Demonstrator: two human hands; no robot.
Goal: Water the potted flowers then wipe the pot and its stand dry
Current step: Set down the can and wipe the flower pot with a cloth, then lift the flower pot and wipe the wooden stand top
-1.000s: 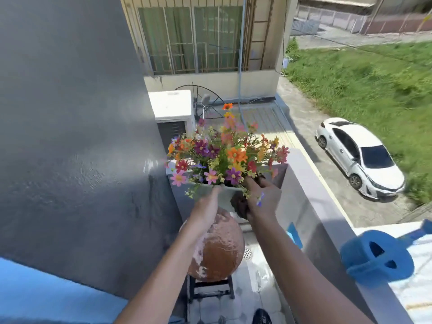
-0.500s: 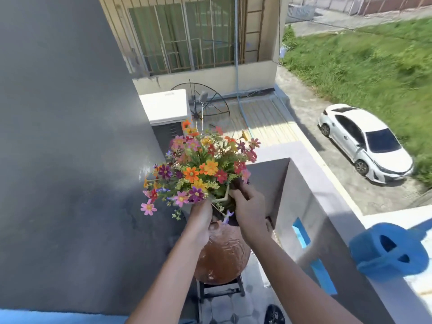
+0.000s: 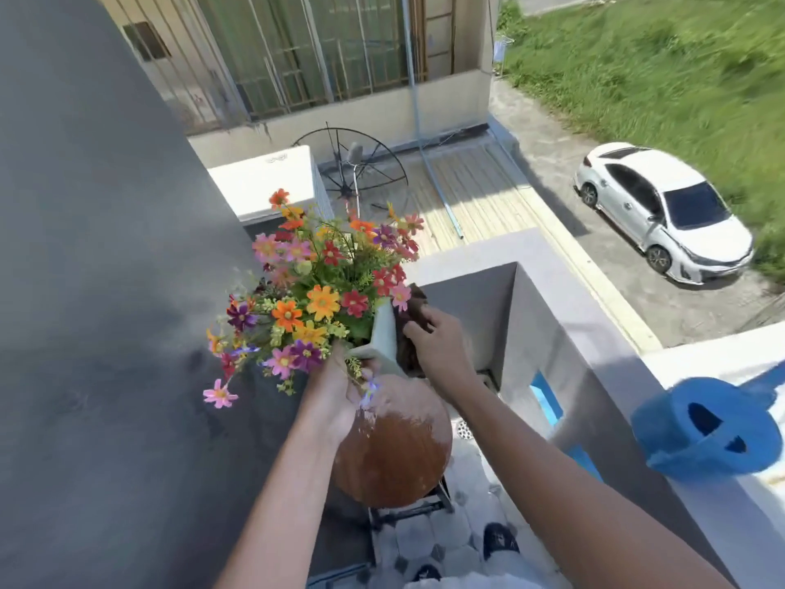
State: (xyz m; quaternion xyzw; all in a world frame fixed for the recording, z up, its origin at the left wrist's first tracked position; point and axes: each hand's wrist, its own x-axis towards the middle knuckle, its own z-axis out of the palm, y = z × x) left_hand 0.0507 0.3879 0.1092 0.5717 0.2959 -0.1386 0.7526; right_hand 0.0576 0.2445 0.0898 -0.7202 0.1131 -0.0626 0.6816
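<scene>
Since the earlier frame the flowers (image 3: 316, 286) have tilted further left, away from the right hand. The left hand (image 3: 340, 397) grips the pale pot (image 3: 382, 333) at its near rim, above the round brown stand (image 3: 395, 452). The right hand (image 3: 441, 346) presses a dark cloth (image 3: 410, 329) against the pot's right side; further right, a blue watering can (image 3: 705, 427) rests on the ledge (image 3: 637, 333).

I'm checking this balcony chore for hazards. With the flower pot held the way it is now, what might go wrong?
1. The flower pot is tilted, held by the left hand while the right hand wipes it with a dark cloth; it might slip.
2. The round brown vase sits on a narrow stand; a knock may tip it.
3. The watering can rests on the ledge.
</scene>
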